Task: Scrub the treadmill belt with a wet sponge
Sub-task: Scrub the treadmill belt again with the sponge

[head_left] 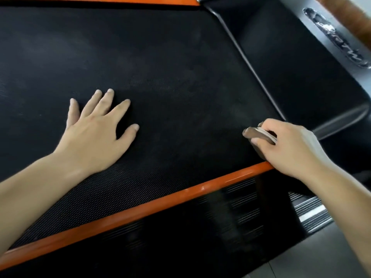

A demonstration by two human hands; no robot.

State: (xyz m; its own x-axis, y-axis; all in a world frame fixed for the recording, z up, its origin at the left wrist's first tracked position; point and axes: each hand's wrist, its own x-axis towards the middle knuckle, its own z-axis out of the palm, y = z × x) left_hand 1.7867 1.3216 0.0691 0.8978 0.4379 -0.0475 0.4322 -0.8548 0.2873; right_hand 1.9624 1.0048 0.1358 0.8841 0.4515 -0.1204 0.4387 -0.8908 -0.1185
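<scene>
The black textured treadmill belt (170, 67) fills most of the head view. My left hand (94, 133) lies flat on it at centre left, fingers spread and straight. My right hand (291, 149) is at the belt's right end, near the orange rail, with its fingers curled round a thin sponge (259, 135) that has a brown face and a pale layer. The sponge is pressed against the belt, and most of it is hidden under my fingers.
An orange side rail (140, 211) runs diagonally along the belt's near edge, with a black ribbed foot strip (200, 237) below it. A second orange rail (120, 0) borders the far side. The black motor cover (301, 67) rises at the right.
</scene>
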